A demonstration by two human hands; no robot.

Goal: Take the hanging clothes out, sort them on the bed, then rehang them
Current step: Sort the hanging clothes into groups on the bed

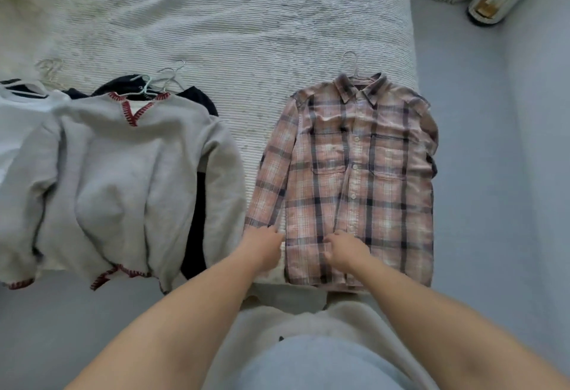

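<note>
Shirt [354, 180], pink plaid, flat, buttoned

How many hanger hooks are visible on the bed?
4: one above the plaid shirt collar, two above the grey sweater at and, one faint at far left. Others may be hidden.

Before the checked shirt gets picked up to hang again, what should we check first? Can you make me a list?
1. Plaid shirt lies flat on the bed: ok.
2. Hanger hook sticks out of its collar: ok.
3. Shirt buttoned shut: ok for the buttons that show.
4. Left hand holds the sleeve cuff: ok.
5. Right hand grips the shirt front: cannot tell, fingers curl under.
6. Grey sweater is apart from the shirt: ok.
</note>
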